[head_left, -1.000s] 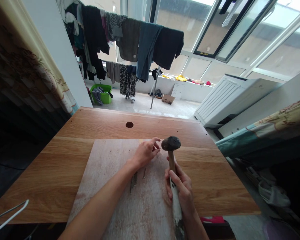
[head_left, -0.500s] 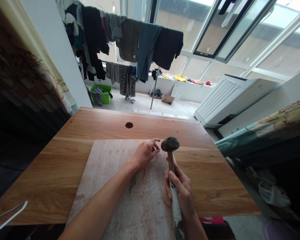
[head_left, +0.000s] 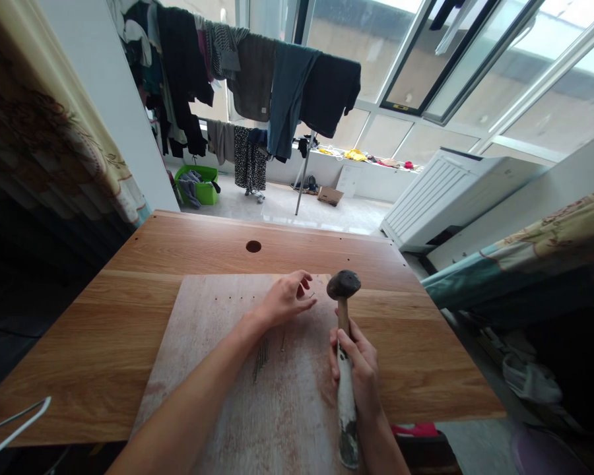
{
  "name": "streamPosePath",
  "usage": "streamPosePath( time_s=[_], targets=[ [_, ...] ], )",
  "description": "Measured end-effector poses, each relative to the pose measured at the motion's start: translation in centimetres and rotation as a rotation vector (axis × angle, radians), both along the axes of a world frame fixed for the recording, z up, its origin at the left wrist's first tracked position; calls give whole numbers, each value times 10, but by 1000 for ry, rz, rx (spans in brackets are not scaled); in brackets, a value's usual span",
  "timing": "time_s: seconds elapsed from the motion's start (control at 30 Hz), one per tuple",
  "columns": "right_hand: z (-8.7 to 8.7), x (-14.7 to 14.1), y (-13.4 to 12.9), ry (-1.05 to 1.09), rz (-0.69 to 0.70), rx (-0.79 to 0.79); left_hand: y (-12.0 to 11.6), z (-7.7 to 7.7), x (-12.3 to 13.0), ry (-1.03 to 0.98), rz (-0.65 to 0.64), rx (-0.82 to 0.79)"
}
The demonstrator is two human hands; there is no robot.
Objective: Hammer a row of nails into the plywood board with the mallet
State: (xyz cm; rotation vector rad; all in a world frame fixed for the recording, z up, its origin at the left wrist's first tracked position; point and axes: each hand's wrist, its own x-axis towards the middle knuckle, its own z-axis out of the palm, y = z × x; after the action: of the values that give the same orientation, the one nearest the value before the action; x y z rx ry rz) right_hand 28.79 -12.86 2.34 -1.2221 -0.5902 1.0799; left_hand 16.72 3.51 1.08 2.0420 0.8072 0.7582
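Note:
A hammer (head_left: 346,382) with a dark rounded head and a worn, pale-painted handle stands almost upright in my right hand (head_left: 360,359), its head raised above the board's right side. My left hand (head_left: 288,298) is over the upper part of the pale, scuffed board (head_left: 257,422), thumb and fingers spread. Between them a small nail (head_left: 312,295) shows at the board, apart from the fingertips as far as I can see. Below the left wrist lie several loose nails (head_left: 261,359) in a bunch, with a single nail (head_left: 283,339) beside them. A row of small dark dots runs along the board's upper left.
The board lies on a wooden table (head_left: 426,356) with a round hole (head_left: 253,246) near its far edge. A white wire-like piece (head_left: 24,422) juts in at lower left. Beyond are a clothes rack with hanging laundry (head_left: 292,99), a green basket (head_left: 208,191) and curtains (head_left: 539,244).
My left thumb and fingers have spread apart around the small nail. The hammer has shifted slightly right, its handle end now showing. The whole view has moved a little.

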Motion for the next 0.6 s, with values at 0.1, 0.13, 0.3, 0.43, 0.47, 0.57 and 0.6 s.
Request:
streamPosePath(
  time_s=[0.1,0.13,0.3,0.43,0.47,0.57,0.6],
  targets=[
    [-2,3,2,-2,0,-22,5,21,-15,186,-104,18],
    [-3,4,3,-3,1,-30,7,28,-20,275,-162,8],
    [-4,4,2,-26,30,-50,14,42,-35,519,-310,-36],
    [-5,4,3,-57,69,-83,20,33,-37,535,-416,-112],
    [-5,4,4,-61,70,-89,21,32,-38,541,-432,-116],
    [-6,5,6,-57,68,-99,17,33,-43,562,-446,-47],
    [-5,6,6,-51,61,-97,13,35,-45,569,-446,-6]
  ],
)
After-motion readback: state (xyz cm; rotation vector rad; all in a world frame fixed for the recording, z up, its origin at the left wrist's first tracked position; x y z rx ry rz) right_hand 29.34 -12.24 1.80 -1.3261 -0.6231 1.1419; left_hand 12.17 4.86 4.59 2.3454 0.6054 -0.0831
